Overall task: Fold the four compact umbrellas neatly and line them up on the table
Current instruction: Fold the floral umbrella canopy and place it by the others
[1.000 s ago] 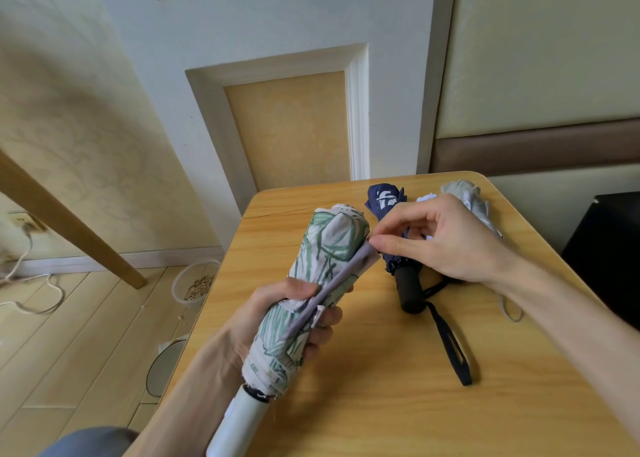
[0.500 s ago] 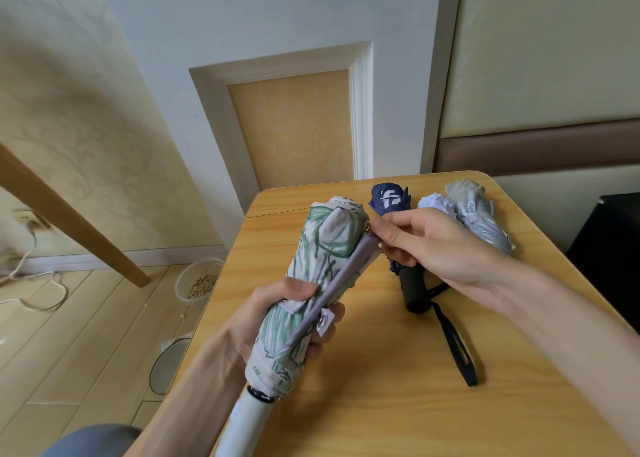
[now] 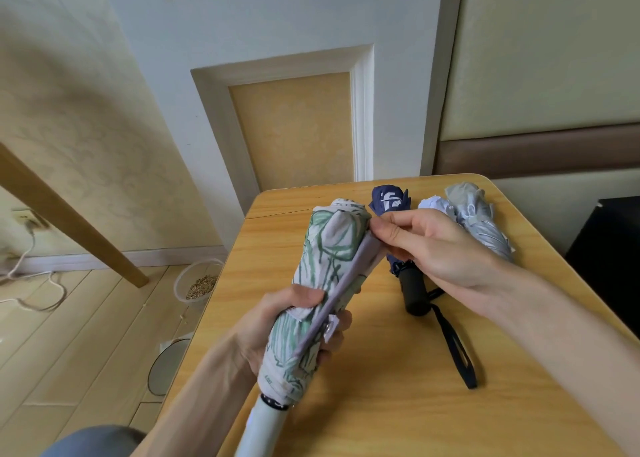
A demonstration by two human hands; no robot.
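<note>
Umbrellas are the job, and the green-print umbrella (image 3: 322, 283) is the one in hand: my left hand (image 3: 263, 332) is wrapped round the lower part of its rolled canopy, thumb over the cloth and fingers curled underneath, holding it tilted up off the table (image 3: 415, 404) with the white handle (image 3: 263, 425) pointing back toward me. My right hand (image 3: 443, 248) pinches the far end of the closure strap (image 3: 348, 278) between thumb and forefinger near the canopy's tip, so the pale band runs taut and diagonal down the roll to the snap tab (image 3: 330, 326) by my left fingertips. I read this as the fastening step on the last umbrella, with the pleats already gathered but a little puffy at the top. Behind my right hand the navy umbrella (image 3: 389, 200) lies on the table with its black handle (image 3: 414, 290) and wrist loop (image 3: 457, 349) trailing toward me, and just beside it the silver umbrella (image 3: 485, 224) with what looks like a white umbrella (image 3: 436, 205) tucked against it. Next I would need to wind the strap round the roll while my left hand squeezes the cloth tight, press the snap home, then lay this one down to the left of the navy one, parallel and handle toward me.
</note>
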